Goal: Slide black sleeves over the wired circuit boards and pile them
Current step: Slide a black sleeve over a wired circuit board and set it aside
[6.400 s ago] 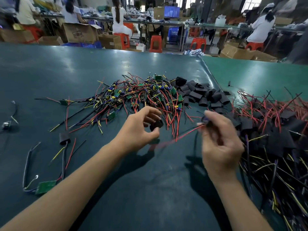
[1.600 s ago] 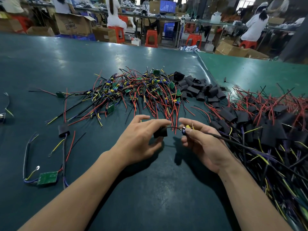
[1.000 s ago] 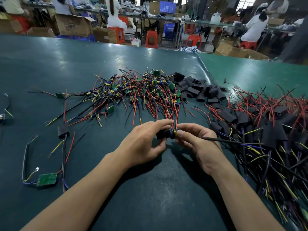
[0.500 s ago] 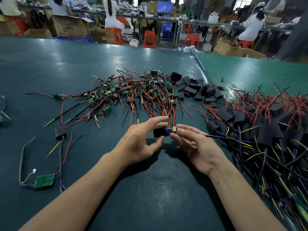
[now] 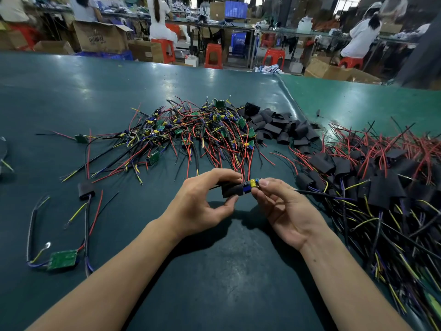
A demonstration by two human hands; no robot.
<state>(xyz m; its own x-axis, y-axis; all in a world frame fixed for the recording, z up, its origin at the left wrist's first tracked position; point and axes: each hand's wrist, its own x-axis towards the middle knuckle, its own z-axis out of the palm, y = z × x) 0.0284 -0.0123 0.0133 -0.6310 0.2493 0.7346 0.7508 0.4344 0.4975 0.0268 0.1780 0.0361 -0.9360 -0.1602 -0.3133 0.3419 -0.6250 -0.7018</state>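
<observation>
Black sleeve [image 5: 232, 190] partway over circuit board [image 5: 251, 185], blue-yellow end exposed; sleeved pile [image 5: 372, 185] right.

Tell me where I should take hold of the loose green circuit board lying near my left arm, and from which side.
Pinch the green circuit board by its two long edges, coming straight down from above. It lies flat on the table, so no face can be gripped, and its wires leave from both short ends, which would likely crowd the fingers there. The long edges look bare.
</observation>
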